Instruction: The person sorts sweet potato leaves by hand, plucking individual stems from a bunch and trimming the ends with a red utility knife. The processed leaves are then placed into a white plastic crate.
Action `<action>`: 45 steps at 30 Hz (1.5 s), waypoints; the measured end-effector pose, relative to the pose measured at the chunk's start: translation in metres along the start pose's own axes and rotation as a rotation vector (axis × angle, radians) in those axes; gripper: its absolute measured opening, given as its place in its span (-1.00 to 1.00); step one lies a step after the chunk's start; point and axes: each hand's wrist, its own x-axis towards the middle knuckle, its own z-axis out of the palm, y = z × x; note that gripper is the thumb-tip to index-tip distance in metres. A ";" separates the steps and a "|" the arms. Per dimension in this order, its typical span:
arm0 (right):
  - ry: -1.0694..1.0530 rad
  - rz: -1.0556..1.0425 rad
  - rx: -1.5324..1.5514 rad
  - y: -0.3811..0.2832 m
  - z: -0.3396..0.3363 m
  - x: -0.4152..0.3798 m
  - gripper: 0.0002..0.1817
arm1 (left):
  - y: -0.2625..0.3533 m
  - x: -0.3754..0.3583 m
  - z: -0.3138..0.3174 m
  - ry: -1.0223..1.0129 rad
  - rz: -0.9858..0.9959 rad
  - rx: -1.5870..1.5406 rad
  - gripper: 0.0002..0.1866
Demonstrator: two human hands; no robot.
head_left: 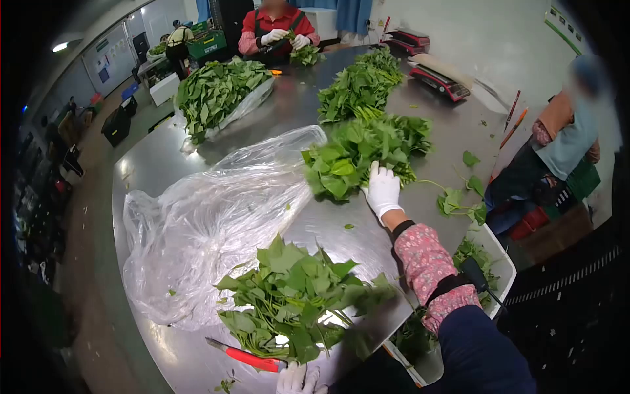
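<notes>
My right hand (383, 190), in a white glove, reaches forward to a pile of leafy greens (354, 157) on the metal table. Its fingers touch the stems at the pile's near edge; whether they grip any is hidden. At the bottom edge my left hand (298, 381), also gloved and partly cut off, lies by the handle end of a red knife (256, 360). Its hold on the handle cannot be made out. Just beyond the knife lies a loose heap of greens (295, 295). A crumpled clear plastic bag (216, 217) spreads over the table's left part.
Across the metal table (157, 171), a person in red (279, 33) handles greens. More greens (220, 92) lie on plastic at the back left. Red scales (440, 82) stand at the back right. A white bin (502, 262) is beside my right arm; another person (558, 144) is at right.
</notes>
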 end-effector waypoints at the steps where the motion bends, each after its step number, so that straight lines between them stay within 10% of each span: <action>1: -0.027 0.002 0.112 0.006 0.029 0.009 -0.40 | 0.000 0.002 -0.003 -0.009 -0.011 -0.023 -0.40; 6: 0.114 0.028 0.487 0.088 0.139 0.065 -0.48 | -0.009 0.001 0.009 0.026 0.004 -0.026 -0.37; 9: -0.094 0.205 -0.154 0.074 0.072 0.079 -0.45 | -0.009 0.002 0.008 0.020 -0.025 -0.057 -0.41; 15: -0.477 0.179 -0.054 0.076 0.015 0.091 -0.19 | -0.003 0.014 -0.003 0.062 -0.026 -0.107 -0.48; 17: -0.357 0.295 -0.026 0.071 0.004 0.071 -0.18 | -0.002 0.014 -0.005 0.073 -0.027 -0.144 -0.46; 23: 0.136 -0.272 0.324 0.047 -0.083 -0.099 -0.56 | -0.008 0.006 0.003 -0.002 -0.019 -0.019 -0.45; 36: 0.006 -0.110 -0.056 0.149 -0.106 -0.287 -0.78 | -0.017 -0.022 0.001 0.541 0.037 -0.093 -0.57; 45: 0.037 -0.540 0.763 -0.069 -0.229 -0.296 -0.62 | -0.060 -0.023 -0.028 0.526 -0.284 0.235 -0.65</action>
